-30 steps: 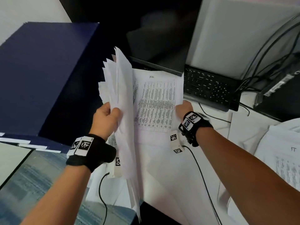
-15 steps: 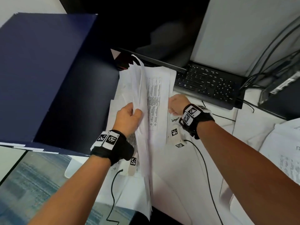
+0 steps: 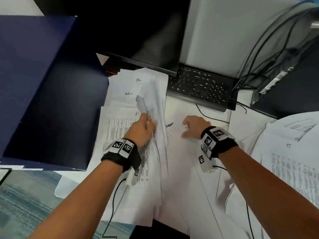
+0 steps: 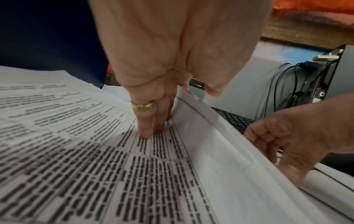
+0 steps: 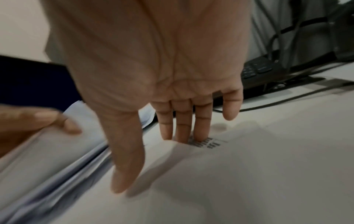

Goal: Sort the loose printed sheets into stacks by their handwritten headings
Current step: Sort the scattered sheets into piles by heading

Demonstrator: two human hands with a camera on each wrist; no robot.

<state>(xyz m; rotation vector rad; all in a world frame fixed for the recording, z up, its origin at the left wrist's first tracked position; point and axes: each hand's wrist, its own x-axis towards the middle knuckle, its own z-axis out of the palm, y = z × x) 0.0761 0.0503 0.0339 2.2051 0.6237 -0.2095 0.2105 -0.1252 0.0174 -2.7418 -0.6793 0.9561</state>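
Left hand (image 3: 141, 131) pinches the raised sheaf of sheets (image 3: 156, 107), long axis running away toward the keyboard (image 3: 198, 87); right hand (image 3: 193, 127), fingers flat, presses the nearer counter-laid sheet (image 3: 174, 135) just right.

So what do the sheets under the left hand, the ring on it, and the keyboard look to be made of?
Sheets: thin white office paper, matte; the bundle the left hand holds bends and fans at its edges.
Ring: yellow metal, shiny, possibly gold; the alloy cannot be told.
Keyboard: black plastic by the look, dull matte keys with pale legends.
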